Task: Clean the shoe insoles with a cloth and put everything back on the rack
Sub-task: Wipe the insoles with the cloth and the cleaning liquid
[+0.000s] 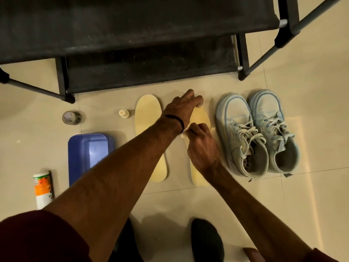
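Pale floor tiles [311, 129] carry everything you are working on, with the black shoe rack [132, 40] standing at the far side. Take the right insole [199, 176] as your landmark: it lies flat on the floor with its toe toward the rack. Your left hand [184, 107] reaches across and presses on its toe end, fingers bent down onto it. Your right hand [201, 143] is over its middle, fingers curled and pinching a small white cloth [182, 133] against the insole; only a scrap of the cloth shows beside your left wrist, which wears a dark band [176, 120].

Just left of that insole lies the second insole [147, 118], parallel to it and partly covered by your left forearm. To the right of the landmark insole stand two light blue sneakers [258, 133], side by side, toes toward the rack, laces loose. Further left of it, past the second insole, a small cream bottle [124, 113] lies near the rack, then a roll of tape [71, 117]. Nearer you on that side sits a blue tray [85, 154], and beyond it a white and orange canister [42, 188] lies on its side.
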